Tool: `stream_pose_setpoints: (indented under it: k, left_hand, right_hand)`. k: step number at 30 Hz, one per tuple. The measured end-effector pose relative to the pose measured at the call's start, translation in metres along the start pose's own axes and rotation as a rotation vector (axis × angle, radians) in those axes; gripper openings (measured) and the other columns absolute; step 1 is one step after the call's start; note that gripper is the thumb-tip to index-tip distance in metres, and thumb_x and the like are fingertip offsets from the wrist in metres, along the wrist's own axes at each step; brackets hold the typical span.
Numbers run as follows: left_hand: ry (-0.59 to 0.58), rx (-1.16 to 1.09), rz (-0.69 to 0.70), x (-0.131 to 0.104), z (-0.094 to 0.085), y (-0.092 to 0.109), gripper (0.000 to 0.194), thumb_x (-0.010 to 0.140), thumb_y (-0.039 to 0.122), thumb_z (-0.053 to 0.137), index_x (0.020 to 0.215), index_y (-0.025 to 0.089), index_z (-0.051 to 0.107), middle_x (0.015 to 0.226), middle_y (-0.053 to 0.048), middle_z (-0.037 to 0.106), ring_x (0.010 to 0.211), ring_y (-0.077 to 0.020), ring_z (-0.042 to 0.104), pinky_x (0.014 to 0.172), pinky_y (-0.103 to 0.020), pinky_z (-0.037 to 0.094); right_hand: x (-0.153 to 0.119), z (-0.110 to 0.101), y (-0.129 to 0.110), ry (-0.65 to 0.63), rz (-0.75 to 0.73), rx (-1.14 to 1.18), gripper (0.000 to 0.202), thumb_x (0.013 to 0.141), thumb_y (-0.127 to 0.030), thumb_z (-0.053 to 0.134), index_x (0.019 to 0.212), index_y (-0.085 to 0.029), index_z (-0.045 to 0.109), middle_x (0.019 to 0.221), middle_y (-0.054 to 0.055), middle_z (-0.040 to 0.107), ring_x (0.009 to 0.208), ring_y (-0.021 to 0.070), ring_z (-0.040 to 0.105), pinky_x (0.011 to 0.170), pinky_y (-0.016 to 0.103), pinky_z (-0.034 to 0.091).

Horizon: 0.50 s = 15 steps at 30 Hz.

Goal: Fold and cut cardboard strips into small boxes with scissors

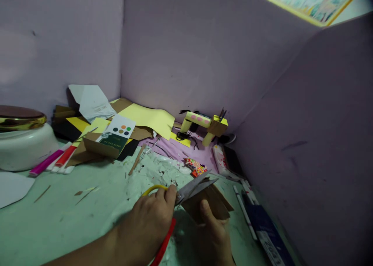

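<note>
My left hand [153, 219] is wrapped round the scissors [194, 188], near their pivot. One yellow handle loop shows behind the fingers and a red one below the hand. The two blades point up and right, slightly apart, over a piece of brown cardboard [214, 202]. That cardboard, which looks folded or layered, is gripped by my right hand [214, 231], its thumb on the near face and its other fingers mostly hidden. The blades lie across the cardboard's upper edge; whether they bite into it cannot be told.
Yellow paper [148, 118], cardboard and markers [46, 161] lie at the back left beside a white jar [26, 145]. A yellow paper figure [201, 120] stands by the wall. Small scraps dot the green table [96, 223]. A blue packet [266, 231] lies right.
</note>
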State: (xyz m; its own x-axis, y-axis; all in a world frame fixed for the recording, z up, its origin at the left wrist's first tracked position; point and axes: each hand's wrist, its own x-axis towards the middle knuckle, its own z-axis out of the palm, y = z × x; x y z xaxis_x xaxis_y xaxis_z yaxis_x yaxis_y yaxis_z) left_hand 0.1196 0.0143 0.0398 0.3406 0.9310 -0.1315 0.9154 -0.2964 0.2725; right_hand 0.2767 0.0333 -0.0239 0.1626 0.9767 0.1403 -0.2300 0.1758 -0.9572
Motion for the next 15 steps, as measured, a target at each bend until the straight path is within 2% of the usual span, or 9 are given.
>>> stream_pose_setpoints:
  k: [3,7,12,15]
  left_hand:
    - [-0.002,-0.007,-0.002,-0.0002,0.0009,-0.0006,0.055,0.078,-0.007,0.025,0.13,0.006,0.036,0.106,-0.018,0.059,0.094,-0.0281,0.06,0.08,-0.046,0.05]
    - [0.024,-0.019,0.014,0.0,0.0037,-0.0018,0.053,0.078,-0.007,0.026,0.127,0.008,0.04,0.103,-0.017,0.06,0.09,-0.0267,0.062,0.078,-0.045,0.051]
    - [0.047,-0.079,0.0,0.0006,0.0053,-0.003,0.048,0.075,-0.007,0.03,0.117,0.009,0.046,0.099,-0.015,0.062,0.087,-0.0277,0.062,0.076,-0.046,0.05]
    - [0.025,-0.143,-0.014,0.0017,0.0001,-0.0031,0.046,0.068,-0.007,0.037,0.108,0.01,0.051,0.097,-0.014,0.063,0.088,-0.028,0.062,0.078,-0.045,0.049]
  right_hand:
    - [0.0,0.0029,-0.0044,0.041,0.057,0.093,0.042,0.067,-0.036,0.074,0.104,-0.018,0.067,0.098,0.009,0.072,0.093,0.0295,0.066,0.076,0.039,0.054]
    - [0.0005,0.0048,-0.0052,0.042,0.104,0.179,0.046,0.064,-0.033,0.077,0.107,-0.022,0.066,0.101,0.006,0.072,0.094,0.0262,0.065,0.079,0.036,0.053]
    - [0.0011,0.0048,-0.0043,0.058,0.092,0.147,0.051,0.064,-0.034,0.076,0.112,-0.022,0.063,0.105,0.006,0.07,0.1,0.0276,0.063,0.083,0.039,0.051]
    - [0.002,0.0033,-0.0057,0.031,0.029,0.04,0.048,0.068,-0.038,0.072,0.112,-0.02,0.063,0.101,0.009,0.071,0.098,0.0306,0.064,0.081,0.043,0.052]
